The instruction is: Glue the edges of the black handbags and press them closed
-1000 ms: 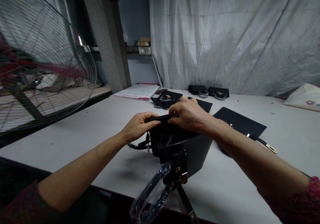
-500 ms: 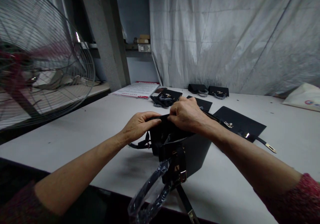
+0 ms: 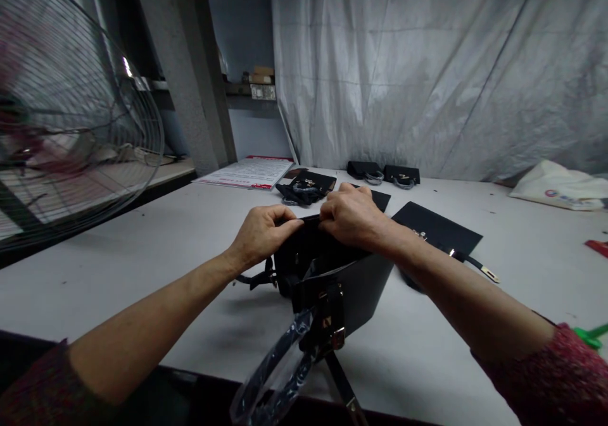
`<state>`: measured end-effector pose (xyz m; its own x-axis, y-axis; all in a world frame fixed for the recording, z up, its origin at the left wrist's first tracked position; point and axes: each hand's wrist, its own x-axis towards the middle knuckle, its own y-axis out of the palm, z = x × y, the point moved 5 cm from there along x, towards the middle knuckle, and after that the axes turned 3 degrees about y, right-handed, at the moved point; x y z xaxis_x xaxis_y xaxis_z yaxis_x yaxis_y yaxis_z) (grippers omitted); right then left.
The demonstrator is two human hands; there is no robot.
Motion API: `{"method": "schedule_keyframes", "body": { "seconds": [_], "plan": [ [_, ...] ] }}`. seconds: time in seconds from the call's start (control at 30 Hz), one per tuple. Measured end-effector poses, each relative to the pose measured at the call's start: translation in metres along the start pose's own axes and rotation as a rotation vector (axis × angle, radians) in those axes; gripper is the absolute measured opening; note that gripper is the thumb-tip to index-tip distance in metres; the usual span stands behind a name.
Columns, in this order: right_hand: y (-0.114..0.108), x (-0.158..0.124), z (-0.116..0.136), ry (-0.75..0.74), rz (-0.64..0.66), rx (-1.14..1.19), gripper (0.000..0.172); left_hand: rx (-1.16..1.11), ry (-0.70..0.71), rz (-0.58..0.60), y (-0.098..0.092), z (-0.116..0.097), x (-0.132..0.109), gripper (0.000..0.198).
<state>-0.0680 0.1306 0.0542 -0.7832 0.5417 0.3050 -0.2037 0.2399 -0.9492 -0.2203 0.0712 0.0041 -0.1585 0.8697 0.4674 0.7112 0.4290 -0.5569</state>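
Observation:
A black handbag (image 3: pixel 363 290) stands on the white table in front of me, its top open and its inside dark. My left hand (image 3: pixel 266 233) pinches the far rim of the bag between thumb and fingers. Close beside it, my right hand (image 3: pixel 351 214) is closed over the same rim, its fingertips partly hidden. A plastic-wrapped handle (image 3: pixel 273 366) hangs from the bag's near side past the table edge. Near it are a gold buckle and a dangling strap (image 3: pixel 339 375) with a metal end.
Behind my right arm lies another black bag (image 3: pixel 439 226) with a strap and gold clasp. Several small black bags (image 3: pixel 401 174) lie farther back. A printed board (image 3: pixel 247 171) is at the back left, a caged fan (image 3: pixel 80 109) at far left, a white plastic bag (image 3: pixel 555 185) at right.
The view has turned slightly right, so everything sits farther left. Both hands keep their hold on the rim, and more of the bag's inside shows beside my left hand.

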Motion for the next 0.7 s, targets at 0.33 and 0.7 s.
{"method": "schedule_keyframes", "body": {
  "seconds": [0.33,0.7],
  "plan": [
    [-0.001,-0.016,-0.044,0.088,-0.028,0.166,0.013,0.049,0.007,0.002,-0.006,0.008,-0.003,0.028],
    [0.000,-0.015,-0.049,0.118,-0.130,0.130,0.012,0.065,-0.005,0.014,-0.006,0.000,-0.011,0.024]
  ]
}}
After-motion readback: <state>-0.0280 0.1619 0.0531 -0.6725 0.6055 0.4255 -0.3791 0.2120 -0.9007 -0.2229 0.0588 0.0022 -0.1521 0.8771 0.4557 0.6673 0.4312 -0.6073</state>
